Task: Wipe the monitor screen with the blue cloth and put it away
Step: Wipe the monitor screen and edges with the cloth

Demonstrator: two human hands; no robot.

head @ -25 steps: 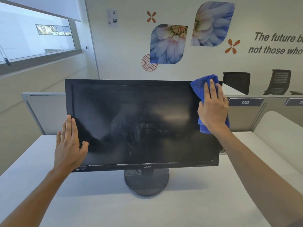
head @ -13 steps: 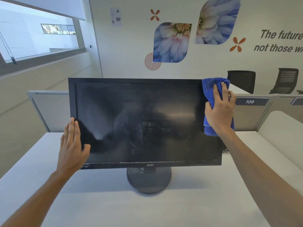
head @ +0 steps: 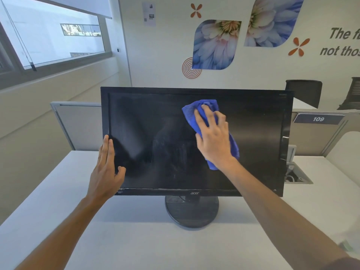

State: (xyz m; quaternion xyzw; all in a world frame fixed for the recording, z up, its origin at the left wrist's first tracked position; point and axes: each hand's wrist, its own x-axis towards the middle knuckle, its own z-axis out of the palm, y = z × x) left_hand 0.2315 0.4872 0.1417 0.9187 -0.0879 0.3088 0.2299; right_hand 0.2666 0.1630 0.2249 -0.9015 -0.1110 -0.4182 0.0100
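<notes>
Left hand [head: 106,172]: fingers straight, pressed together, flat on the left bezel of the black, glossy flat-panel monitor [head: 155,137]. Right of them, smears. My right hand [head: 213,137], fingers spread, presses the crumpled blue terry cloth [head: 190,115] mid-screen. Risk: hard push tips the round-footed stand [head: 191,211].

Glossy, smeared monitor screen [head: 155,137] in black plastic; soft, napped blue cloth [head: 191,115]; smooth matt white desk [head: 136,240].
</notes>
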